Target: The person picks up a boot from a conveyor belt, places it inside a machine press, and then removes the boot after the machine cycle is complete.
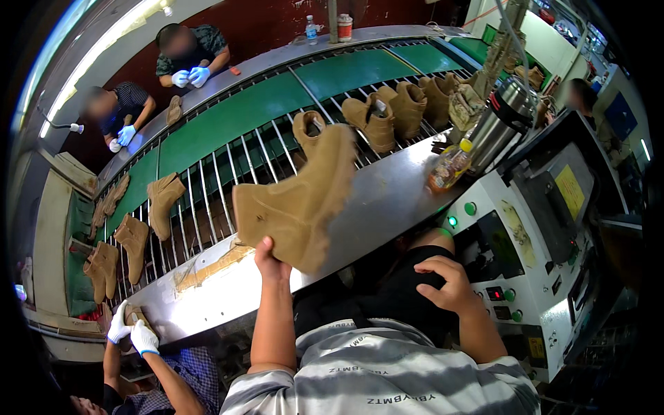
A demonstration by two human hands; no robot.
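My left hand (pixel 270 261) grips a tan suede-like boot upper (pixel 294 197) by its lower end, thumb on the near side. The upper is raised and tilted over the metal edge of the conveyor, with a ragged, slightly blurred edge on its right. My right hand (pixel 446 282) hangs beside the control machine, empty, its fingers loosely bent and apart from the thumb. Just behind the held piece, another tan boot upper (pixel 308 128) stands partly hidden on the rack bars.
Several tan uppers (pixel 408 111) stand on the barred rack beside a green belt (pixel 263 114). Right of me are a steel thermos (pixel 501 114), a drink bottle (pixel 448 166) and a control machine (pixel 501 256). Co-workers sit across; a gloved person (pixel 142 335) works at left.
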